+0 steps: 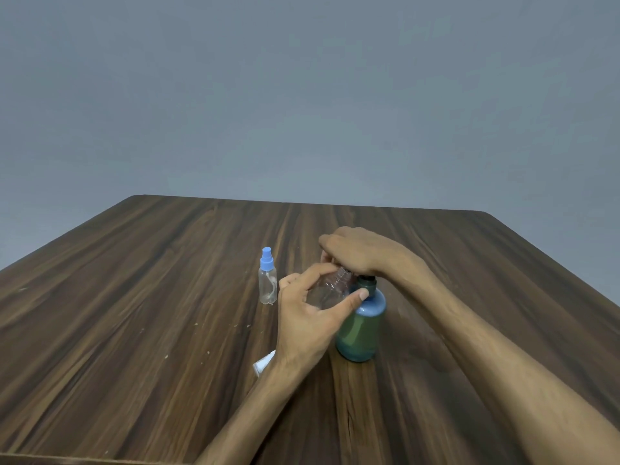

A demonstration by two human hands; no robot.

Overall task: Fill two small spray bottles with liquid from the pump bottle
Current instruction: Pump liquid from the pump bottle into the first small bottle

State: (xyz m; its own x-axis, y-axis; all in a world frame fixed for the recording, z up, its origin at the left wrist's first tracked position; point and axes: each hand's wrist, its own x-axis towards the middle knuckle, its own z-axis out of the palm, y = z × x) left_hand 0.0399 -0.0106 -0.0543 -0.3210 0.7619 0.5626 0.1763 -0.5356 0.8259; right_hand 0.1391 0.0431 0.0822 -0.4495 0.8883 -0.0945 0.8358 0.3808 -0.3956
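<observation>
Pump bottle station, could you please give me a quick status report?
Left hand grips open clear bottle, tilted at pump. Right hand presses green pump bottle. Capped spray bottle stands apart. Nothing obstructing.

Green pump bottle (360,325), blue-capped clear spray bottle (267,280) (brown woodgrain table (134,297))

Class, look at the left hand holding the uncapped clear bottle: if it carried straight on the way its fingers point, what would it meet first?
Most likely the green pump bottle. The left hand tilts the clear bottle toward the pump's spout, under the right hand; its thumb already seems to touch the pump bottle's shoulder, though depth is uncertain.
</observation>
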